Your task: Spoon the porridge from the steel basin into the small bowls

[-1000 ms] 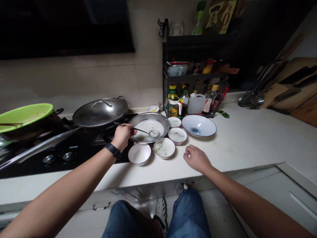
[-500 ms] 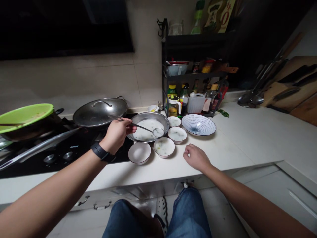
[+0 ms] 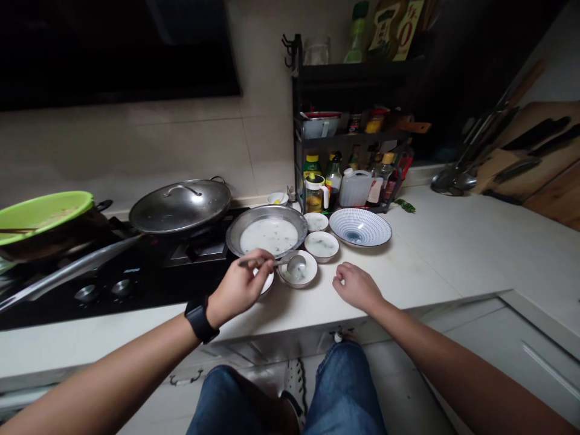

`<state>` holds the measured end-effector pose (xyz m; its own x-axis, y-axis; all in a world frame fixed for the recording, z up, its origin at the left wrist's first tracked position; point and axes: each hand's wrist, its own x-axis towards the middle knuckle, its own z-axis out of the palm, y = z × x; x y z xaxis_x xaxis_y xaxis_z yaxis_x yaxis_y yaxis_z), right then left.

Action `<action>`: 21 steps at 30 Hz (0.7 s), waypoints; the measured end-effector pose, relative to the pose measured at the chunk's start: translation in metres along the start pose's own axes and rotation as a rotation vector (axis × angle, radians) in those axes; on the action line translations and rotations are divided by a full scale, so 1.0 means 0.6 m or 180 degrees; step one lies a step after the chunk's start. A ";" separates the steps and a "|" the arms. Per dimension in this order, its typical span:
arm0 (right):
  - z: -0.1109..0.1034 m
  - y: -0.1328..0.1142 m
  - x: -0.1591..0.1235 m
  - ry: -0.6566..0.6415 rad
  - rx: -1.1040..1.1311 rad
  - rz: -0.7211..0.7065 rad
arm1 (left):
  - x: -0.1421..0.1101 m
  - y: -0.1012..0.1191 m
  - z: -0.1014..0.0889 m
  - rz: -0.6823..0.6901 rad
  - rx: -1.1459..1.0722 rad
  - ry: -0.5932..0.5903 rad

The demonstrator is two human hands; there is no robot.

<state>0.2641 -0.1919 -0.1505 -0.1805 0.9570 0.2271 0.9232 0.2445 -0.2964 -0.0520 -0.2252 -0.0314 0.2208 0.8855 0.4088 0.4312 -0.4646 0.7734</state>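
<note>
A metal ladle (image 3: 296,266) is in my left hand (image 3: 242,285), its fingers closed round the handle. The ladle's head is over a small white bowl (image 3: 312,277) of whitish soup with green bits. Behind it stands a wide metal basin (image 3: 232,234) of the same soup. Two more small bowls hold soup: the middle bowl (image 3: 321,245) and the back bowl (image 3: 316,222). My left hand partly hides another small bowl (image 3: 267,284). My right hand (image 3: 357,287) rests on the counter as a loose fist, nothing visible in it, right of the bowls.
A patterned wide bowl (image 3: 376,226) stands behind my right hand. On the black stove (image 3: 149,278) are a lidded wok (image 3: 181,205), its long handle pointing toward me, and a pot with a green colander (image 3: 45,211). A rack (image 3: 296,133) of bottles stands at the back wall.
My left hand has moved the ladle from above the basin, toward me, to the front soup bowl. It now partly covers the leftmost bowl. My right hand stays in place.
</note>
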 end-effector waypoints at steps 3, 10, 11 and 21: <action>0.000 0.001 0.000 -0.0002 0.0004 -0.0010 | -0.023 0.004 -0.015 0.1053 0.0381 -0.0993; 0.002 0.002 0.000 -0.0016 -0.0023 -0.0029 | 0.018 -0.019 -0.048 0.0809 0.0647 0.0442; 0.002 0.002 0.000 -0.0010 -0.0029 -0.0026 | 0.033 -0.026 -0.051 0.0591 0.0620 0.0776; 0.001 0.000 0.001 -0.0025 -0.0009 -0.0023 | 0.149 -0.113 -0.019 -0.0744 -0.0071 0.1326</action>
<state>0.2640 -0.1914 -0.1508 -0.1899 0.9564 0.2220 0.9228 0.2510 -0.2923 -0.0715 -0.1148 -0.0419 -0.2515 0.8908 0.3785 0.4076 -0.2572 0.8762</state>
